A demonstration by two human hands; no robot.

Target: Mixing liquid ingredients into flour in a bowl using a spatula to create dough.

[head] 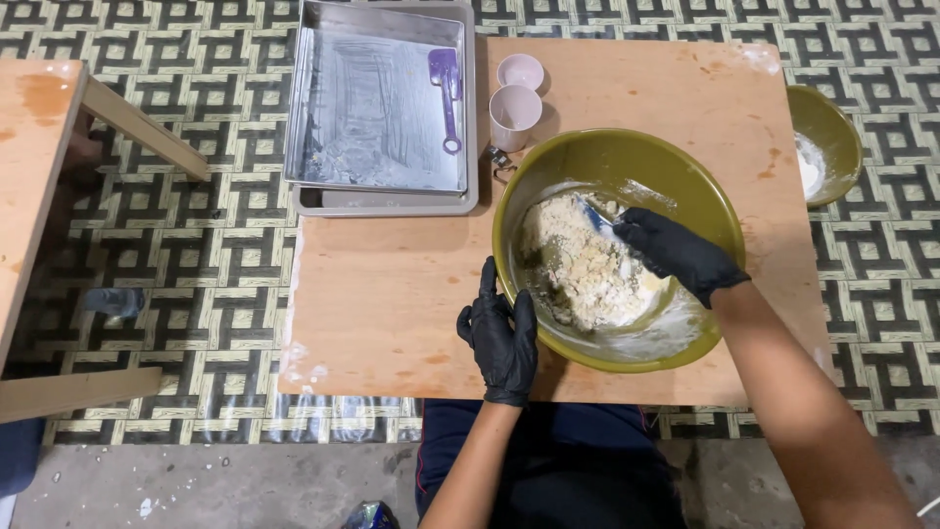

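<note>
Right now a pale, crumbly mound of dough [580,264] sits inside a large, round olive-green mixing bowl [685,181], which stands on the near right part of a low square wooden table [392,294]. The dough looks dry and lumpy on top, darker and wetter along its left edge, with smears of white flour up the bowl's smooth inner wall. The right hand [676,253], in a black glove, is closed around a small spatula with a bluish blade [593,213], whose tip presses into the mound; the grip sits low on the handle, likely for leverage against the stiff mix. The left hand [501,333], also gloved in black, lies flat with fingers spread against the bowl's outer left wall, seemingly to steady it.

Beyond the bowl stand two pale pink plastic cups [515,110], just beside its far rim. Left of them, a rectangular grey metal baking tray [392,201] holds a shiny steel pan lined with a greased, streaky film, and a purple plastic spatula [446,93] rests in it. At the table's right edge a second olive-green bowl [832,118] holds a little white powder. A woven black-and-cream mat [196,235] covers the floor.
</note>
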